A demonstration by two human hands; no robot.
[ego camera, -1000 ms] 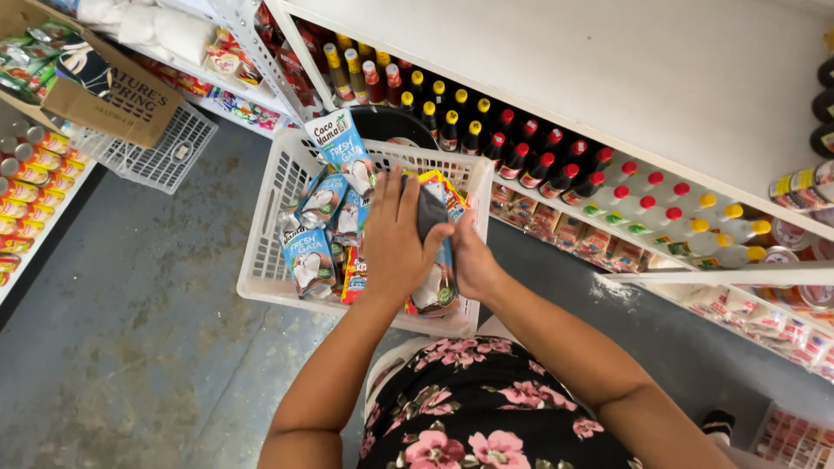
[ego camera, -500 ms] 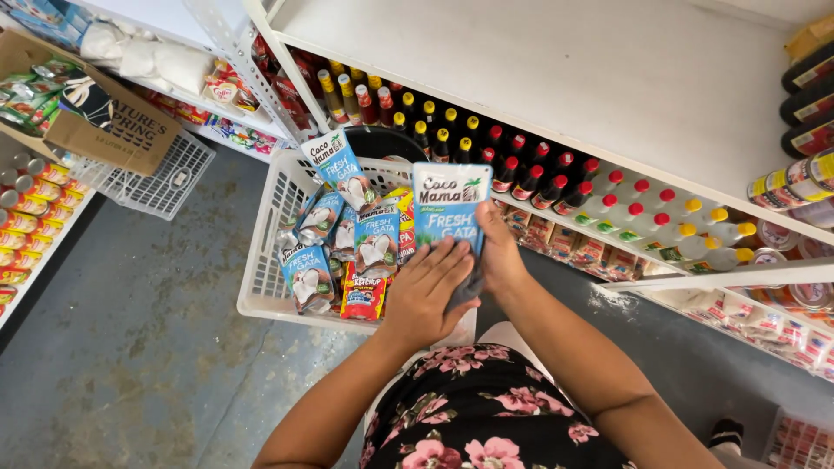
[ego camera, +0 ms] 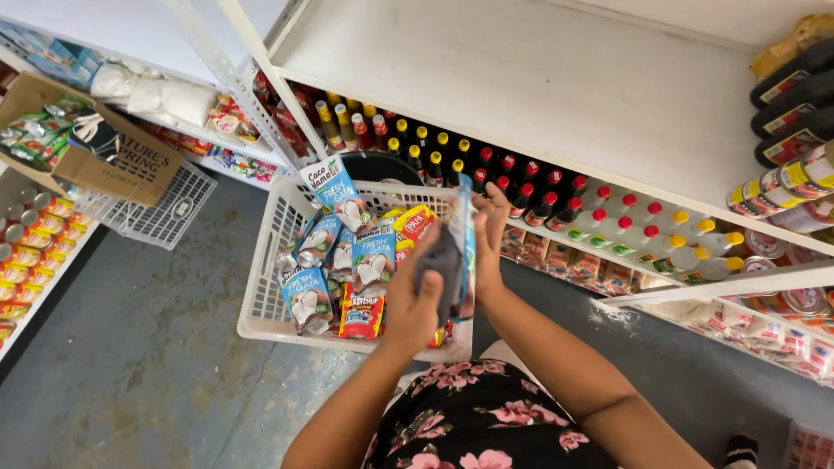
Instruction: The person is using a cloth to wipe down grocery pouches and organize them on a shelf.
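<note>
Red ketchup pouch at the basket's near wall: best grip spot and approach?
Pinch the top edge of the red ketchup pouch from above. It stands upright against the white basket's near wall, blue pouches crowding its left, so probably only the top is free.

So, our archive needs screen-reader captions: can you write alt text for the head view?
Both hands, left hand and right hand, hold a blue pouch edge-on above a white basket of similar pouches, beside shelves of sauce bottles.

White basket point(ego camera: 261, 304); blue-white pouches point(ego camera: 306, 295); red-capped bottles point(ego camera: 556, 204); black floral dress point(ego camera: 486, 430).
</note>
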